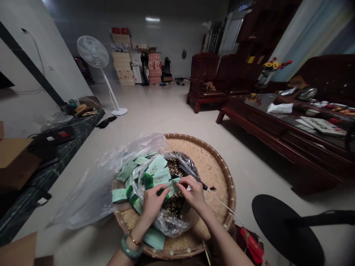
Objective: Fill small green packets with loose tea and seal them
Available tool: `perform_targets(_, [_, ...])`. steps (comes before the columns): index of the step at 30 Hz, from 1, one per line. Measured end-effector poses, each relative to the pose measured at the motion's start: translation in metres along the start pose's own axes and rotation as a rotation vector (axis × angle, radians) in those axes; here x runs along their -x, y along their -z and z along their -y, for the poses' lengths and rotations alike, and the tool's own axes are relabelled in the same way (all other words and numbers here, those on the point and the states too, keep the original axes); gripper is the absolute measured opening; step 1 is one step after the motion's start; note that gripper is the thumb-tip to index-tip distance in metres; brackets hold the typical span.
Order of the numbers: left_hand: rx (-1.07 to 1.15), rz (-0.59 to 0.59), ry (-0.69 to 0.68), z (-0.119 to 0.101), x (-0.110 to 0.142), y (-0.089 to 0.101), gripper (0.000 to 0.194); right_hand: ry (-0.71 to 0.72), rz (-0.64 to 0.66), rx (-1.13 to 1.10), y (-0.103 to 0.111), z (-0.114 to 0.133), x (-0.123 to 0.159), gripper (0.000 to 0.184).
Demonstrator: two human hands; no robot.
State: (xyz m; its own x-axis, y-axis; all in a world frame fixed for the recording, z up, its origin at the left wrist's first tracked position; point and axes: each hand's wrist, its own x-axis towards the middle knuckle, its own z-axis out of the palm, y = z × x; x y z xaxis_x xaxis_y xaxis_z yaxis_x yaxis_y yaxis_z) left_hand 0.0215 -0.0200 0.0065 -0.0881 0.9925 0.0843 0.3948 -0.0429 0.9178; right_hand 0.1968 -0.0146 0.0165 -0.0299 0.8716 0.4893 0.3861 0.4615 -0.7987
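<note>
Between my two hands is a small pale-green paper packet. My left hand, with a jade bangle and a gold bracelet on the wrist, pinches its left side. My right hand pinches its right edge. Below the packet lies a clear plastic bag, open, holding dark and pale dried bits. Several like packets are piled to the left, partly on the bag. A black corded tool rests just beyond my right hand. All this sits on a round woven bamboo tray.
A large translucent plastic sheet spills off the tray's left side. To the right stand a dark wooden table and a round black base. A white fan stands ahead. Cardboard boxes are at left. A white cord crosses the tray rim.
</note>
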Motion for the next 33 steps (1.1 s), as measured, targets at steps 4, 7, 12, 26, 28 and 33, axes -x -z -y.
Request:
perform_targets(4, [-0.005, 0.022, -0.051, 0.000, -0.006, 0.004, 0.019, -0.321, 0.120, -0.269, -0.001, -0.002, -0.001, 0.024])
perform_targets(7, [-0.016, 0.093, -0.095, -0.001, -0.010, 0.005, 0.017, -0.431, 0.222, -0.407, -0.003, -0.008, -0.002, 0.032])
perform_targets(12, [0.196, 0.144, 0.009, -0.001, -0.021, 0.006, 0.041, -0.426, 0.071, -0.355, -0.001, -0.011, -0.003, 0.023])
perform_targets(26, [0.145, -0.021, -0.016, 0.010, -0.011, 0.001, 0.029, -0.432, 0.197, -0.517, -0.001, -0.019, 0.002, 0.040])
perform_targets(28, [0.121, 0.015, -0.028, 0.011, -0.010, 0.002, 0.028, -0.468, 0.277, -0.570, 0.002, -0.017, 0.003, 0.041])
perform_targets(33, [0.037, 0.087, -0.084, 0.012, -0.009, 0.004, 0.028, -0.553, 0.346, -0.566, 0.004, -0.016, 0.006, 0.051])
